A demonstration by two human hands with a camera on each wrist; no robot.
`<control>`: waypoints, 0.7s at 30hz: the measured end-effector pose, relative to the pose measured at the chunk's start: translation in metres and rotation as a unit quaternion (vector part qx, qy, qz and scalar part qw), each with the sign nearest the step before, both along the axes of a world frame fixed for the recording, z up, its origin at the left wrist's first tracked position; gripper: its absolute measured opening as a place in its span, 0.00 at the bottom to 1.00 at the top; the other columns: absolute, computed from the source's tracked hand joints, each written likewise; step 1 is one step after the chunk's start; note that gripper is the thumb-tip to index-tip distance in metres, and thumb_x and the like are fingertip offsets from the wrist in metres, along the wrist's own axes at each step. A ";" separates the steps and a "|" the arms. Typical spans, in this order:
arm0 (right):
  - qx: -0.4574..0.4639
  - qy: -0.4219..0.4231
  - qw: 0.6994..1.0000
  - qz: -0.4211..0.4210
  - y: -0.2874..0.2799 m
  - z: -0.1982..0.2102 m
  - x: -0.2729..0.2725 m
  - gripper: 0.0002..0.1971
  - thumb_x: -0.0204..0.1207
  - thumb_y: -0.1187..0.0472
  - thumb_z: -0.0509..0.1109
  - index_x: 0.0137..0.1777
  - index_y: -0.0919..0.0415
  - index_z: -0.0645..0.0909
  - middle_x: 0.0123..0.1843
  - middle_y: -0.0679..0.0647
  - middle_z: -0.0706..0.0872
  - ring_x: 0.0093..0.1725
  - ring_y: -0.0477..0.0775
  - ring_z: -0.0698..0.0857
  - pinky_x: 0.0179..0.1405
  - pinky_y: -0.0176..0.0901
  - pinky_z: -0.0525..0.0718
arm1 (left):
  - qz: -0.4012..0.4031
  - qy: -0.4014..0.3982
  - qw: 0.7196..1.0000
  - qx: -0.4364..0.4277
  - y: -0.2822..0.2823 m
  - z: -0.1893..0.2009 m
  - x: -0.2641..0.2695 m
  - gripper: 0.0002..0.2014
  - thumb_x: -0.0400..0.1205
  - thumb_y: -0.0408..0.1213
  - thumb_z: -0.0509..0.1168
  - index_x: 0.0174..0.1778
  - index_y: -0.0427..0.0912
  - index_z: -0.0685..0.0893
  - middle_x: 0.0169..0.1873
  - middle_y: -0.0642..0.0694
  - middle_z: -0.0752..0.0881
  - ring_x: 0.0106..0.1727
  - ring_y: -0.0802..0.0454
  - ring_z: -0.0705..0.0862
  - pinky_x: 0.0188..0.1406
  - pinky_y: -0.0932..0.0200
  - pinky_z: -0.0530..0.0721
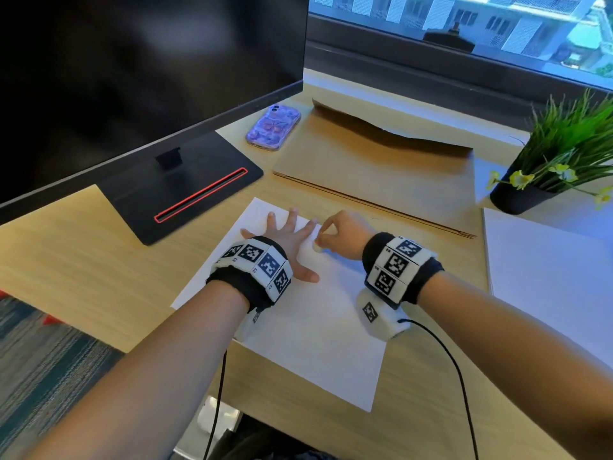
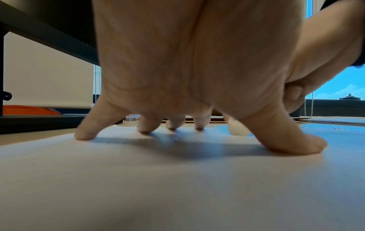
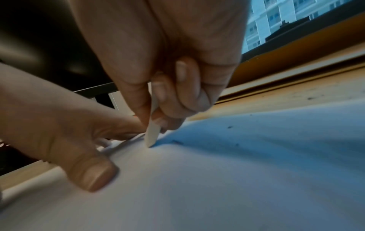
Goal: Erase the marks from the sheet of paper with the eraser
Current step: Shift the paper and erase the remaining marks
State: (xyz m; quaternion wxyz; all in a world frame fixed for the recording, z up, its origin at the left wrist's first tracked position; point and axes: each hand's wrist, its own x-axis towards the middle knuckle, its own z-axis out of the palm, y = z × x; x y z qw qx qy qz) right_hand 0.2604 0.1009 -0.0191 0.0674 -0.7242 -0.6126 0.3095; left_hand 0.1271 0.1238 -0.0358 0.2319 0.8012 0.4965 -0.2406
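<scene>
left hand (image 1: 288, 240) spread flat on smooth white paper (image 1: 318, 343); right hand (image 1: 341, 235) pinches thin white eraser (image 3: 152, 132).

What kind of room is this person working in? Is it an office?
Probably an office or study desk beside a window. A large dark monitor stands on the wooden desk, a potted plant sits by the window, and tall buildings show outside, which suggests an upper floor.
</scene>
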 end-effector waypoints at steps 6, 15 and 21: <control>0.022 0.005 0.998 -0.059 0.015 0.006 0.002 0.13 0.80 0.59 0.67 0.62 0.62 0.82 0.58 0.59 0.86 0.54 0.55 0.84 0.42 0.36 0.77 | -0.003 0.003 1.000 0.001 -0.001 0.001 0.000 0.53 0.72 0.64 0.67 0.80 0.62 0.34 0.80 0.51 0.29 0.81 0.37 0.34 0.68 0.16 0.51; -0.045 -0.032 0.995 0.088 -0.010 0.006 -0.001 0.13 0.79 0.57 0.68 0.61 0.59 0.82 0.59 0.55 0.84 0.49 0.48 0.78 0.45 0.35 0.73 | -0.002 -0.004 1.000 -0.010 0.000 0.000 -0.001 0.53 0.71 0.65 0.68 0.81 0.62 0.35 0.80 0.50 0.28 0.81 0.35 0.33 0.67 0.15 0.50; 0.012 -0.001 1.000 -0.011 0.014 0.009 -0.002 0.13 0.79 0.59 0.68 0.62 0.59 0.81 0.61 0.58 0.83 0.55 0.53 0.80 0.44 0.36 0.73 | 0.004 -0.007 1.000 -0.007 0.001 0.000 -0.001 0.53 0.72 0.64 0.68 0.80 0.62 0.33 0.80 0.51 0.28 0.81 0.36 0.32 0.67 0.15 0.49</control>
